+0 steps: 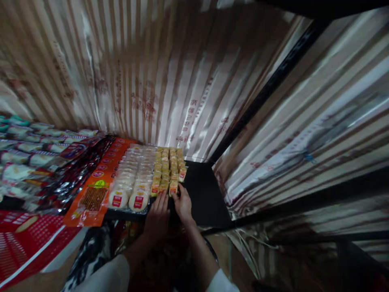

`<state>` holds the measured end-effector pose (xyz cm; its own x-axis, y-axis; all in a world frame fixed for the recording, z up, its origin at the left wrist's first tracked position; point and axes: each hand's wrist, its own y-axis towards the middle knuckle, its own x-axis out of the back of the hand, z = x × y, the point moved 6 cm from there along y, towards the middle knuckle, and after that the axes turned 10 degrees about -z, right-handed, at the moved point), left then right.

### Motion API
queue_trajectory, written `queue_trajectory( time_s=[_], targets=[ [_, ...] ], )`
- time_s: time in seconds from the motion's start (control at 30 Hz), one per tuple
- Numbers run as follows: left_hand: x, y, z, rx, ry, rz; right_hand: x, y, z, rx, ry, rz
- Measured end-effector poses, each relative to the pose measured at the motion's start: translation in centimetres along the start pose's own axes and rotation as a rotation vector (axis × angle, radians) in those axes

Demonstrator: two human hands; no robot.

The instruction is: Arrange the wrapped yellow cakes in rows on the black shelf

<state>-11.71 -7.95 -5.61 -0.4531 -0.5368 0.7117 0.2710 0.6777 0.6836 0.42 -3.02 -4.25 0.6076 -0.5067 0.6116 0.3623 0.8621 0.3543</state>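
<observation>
Small yellow snack packets (165, 170) stand in tight rows on a black shelf (203, 190). My left hand (158, 209) lies against the front of these rows, its fingers stretched out and together, touching the lower edge of the front packets. My right hand (184, 203) has its thumb and fingers around the near end of one row, on a front yellow packet (173, 187). Its fingertips are partly hidden. To the left of the yellow rows are two rows of round, white packaged cakes (138, 200) with red labels.
Orange snack bags (92, 198) and dark shiny packets (73, 178) lie further left, beside rows of white packets (18, 156). A red basket (45, 239) stands at the lower left. Striped sheeting (170, 101) hangs behind the shelf, with a black frame post (258, 101) at the right.
</observation>
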Motion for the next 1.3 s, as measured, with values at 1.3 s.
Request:
queue_trajectory(
  time_s=[1.3],
  targets=[
    [-2.1, 1.9, -1.8, -0.210, -0.258, 0.168, -1.4, 4.3, -0.1, -0.313, 0.281, 0.104]
  ],
)
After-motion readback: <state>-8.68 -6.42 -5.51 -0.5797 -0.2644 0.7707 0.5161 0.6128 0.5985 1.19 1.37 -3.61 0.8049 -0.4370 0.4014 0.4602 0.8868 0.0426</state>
